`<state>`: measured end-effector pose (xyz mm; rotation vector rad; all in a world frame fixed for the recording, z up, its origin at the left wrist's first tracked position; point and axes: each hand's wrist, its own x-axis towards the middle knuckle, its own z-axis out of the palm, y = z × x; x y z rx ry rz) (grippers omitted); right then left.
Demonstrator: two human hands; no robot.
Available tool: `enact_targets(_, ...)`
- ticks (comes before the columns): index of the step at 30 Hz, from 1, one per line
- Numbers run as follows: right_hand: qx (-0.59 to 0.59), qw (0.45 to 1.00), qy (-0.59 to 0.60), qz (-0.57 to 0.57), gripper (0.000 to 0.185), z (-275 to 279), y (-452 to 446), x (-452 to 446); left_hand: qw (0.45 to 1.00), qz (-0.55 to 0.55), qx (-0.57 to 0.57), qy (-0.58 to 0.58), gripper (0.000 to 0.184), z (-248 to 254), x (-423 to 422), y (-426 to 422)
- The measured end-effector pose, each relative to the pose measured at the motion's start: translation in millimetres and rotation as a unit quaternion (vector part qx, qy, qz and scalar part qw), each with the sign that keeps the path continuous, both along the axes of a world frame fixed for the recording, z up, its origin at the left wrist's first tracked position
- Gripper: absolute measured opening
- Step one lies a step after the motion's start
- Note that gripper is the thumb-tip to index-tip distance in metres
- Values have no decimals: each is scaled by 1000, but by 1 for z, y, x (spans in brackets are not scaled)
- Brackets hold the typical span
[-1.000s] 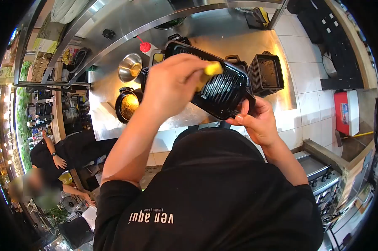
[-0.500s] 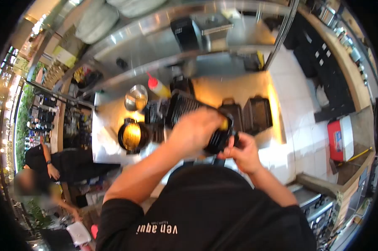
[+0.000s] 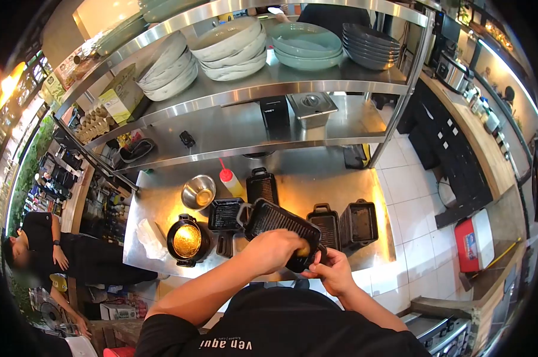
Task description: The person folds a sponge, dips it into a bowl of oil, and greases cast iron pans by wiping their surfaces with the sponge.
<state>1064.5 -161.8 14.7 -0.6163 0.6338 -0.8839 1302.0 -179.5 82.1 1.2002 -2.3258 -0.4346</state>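
Observation:
A black ribbed grill pan (image 3: 278,221) is held tilted above the steel table's near edge. My right hand (image 3: 334,272) is closed on its near handle, thumb on top. My left hand (image 3: 275,250) is inside the pan's near end, fingers curled downward around a small yellowish piece (image 3: 303,248), too hidden to name. Beyond the pan, another ribbed black pan (image 3: 262,189) lies on the table. A smaller black pan (image 3: 225,215) sits to the left, near a round black pot (image 3: 187,241) with golden light or contents inside.
Right on the steel table (image 3: 376,253) are a ribbed pan (image 3: 324,228) and stacked deep black pans (image 3: 359,223). A steel bowl (image 3: 198,192) and red-capped squeeze bottle (image 3: 231,182) stand left of centre. Shelving with bowls (image 3: 233,50) rises behind. A person (image 3: 54,250) is at left.
The view has tilted up, bringing the shelves and bowls into sight. My left hand has shifted slightly within the grill pan; my right hand keeps its handle.

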Motion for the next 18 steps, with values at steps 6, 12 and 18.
enact_targets(6, -4, 998, 61, 0, 16, -9, 2, 17, 991, 46, 117, 38, 22, -11, 76, 11)
enact_targets(12, 4, 993, 102, -64, 18, -16, 15, 40, 843, 179, 305, 405, 21, -90, 174, 31)
enact_targets(18, 29, 979, 181, -93, 15, -1, 35, 73, 794, 235, 372, 420, 18, -88, 273, 40)
